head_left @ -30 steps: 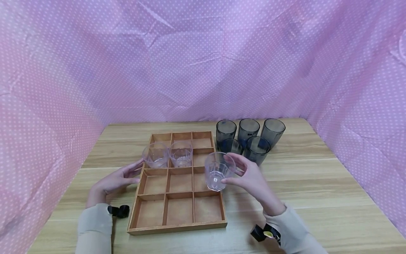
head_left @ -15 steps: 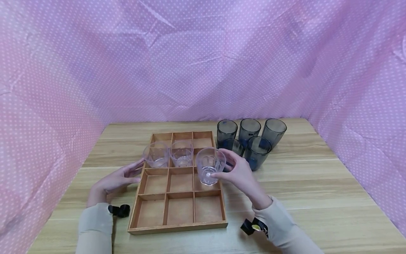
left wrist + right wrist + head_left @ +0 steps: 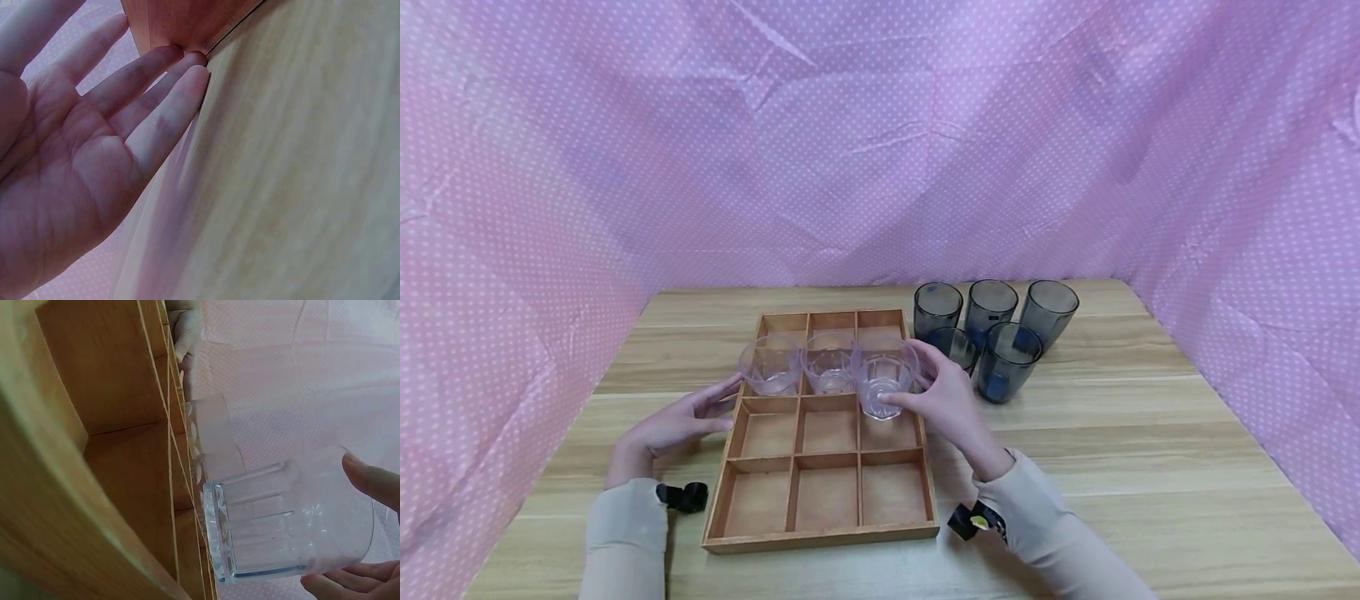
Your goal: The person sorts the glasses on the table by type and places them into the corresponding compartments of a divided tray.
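My right hand pinches a clear drinking glass between thumb and fingers. In the right wrist view the glass hangs above the dividers of the wooden compartment tray, its faceted base toward them. Two more clear glasses stand in the left and middle columns of the tray's second row from the back. My left hand lies by the tray's left side. In the left wrist view that hand has its fingers extended, fingertips at the tray's outer wall.
Several tall smoky-grey glasses stand grouped on the wooden table to the right of the tray's back half. A pink polka-dot cloth hangs behind and along both sides.
My right hand has carried the clear glass left and toward the back, from the tray's right edge to over its right column, beside the other clear glasses. The left hand stays put.
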Available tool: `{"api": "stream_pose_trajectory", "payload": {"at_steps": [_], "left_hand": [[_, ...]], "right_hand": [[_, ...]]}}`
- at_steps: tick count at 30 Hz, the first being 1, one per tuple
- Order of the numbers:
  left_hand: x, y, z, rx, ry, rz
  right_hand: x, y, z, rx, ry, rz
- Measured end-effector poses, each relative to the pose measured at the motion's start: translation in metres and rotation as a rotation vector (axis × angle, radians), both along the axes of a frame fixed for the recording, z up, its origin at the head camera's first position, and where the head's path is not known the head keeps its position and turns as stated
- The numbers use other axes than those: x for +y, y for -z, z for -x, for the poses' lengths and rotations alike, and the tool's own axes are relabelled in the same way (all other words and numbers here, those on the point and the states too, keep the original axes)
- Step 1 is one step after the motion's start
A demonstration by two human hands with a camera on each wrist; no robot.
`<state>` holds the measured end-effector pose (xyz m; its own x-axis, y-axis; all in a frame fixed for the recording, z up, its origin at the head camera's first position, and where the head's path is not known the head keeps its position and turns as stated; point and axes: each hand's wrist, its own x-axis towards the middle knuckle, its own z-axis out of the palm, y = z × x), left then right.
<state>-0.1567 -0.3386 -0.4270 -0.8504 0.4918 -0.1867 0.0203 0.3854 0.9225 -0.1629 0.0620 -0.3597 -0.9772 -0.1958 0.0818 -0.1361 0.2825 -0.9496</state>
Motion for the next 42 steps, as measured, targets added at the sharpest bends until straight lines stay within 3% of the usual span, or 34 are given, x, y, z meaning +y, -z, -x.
{"api": "stream_pose_trajectory", "payload": {"at_steps": [20, 37, 42], "left_hand": [[0.000, 0.002, 0.000, 0.001, 0.007, -0.011], [0.000, 0.003, 0.000, 0.008, 0.005, -0.004], [0.000, 0.003, 0.000, 0.005, 0.004, -0.004]], "right_hand": [[-0.006, 0.001, 0.011, 0.070, 0.058, -0.003], [-0.012, 0.006, 0.020, 0.170, 0.089, -0.098], [-0.015, 0.007, 0.022, 0.164, 0.094, -0.120]]}}
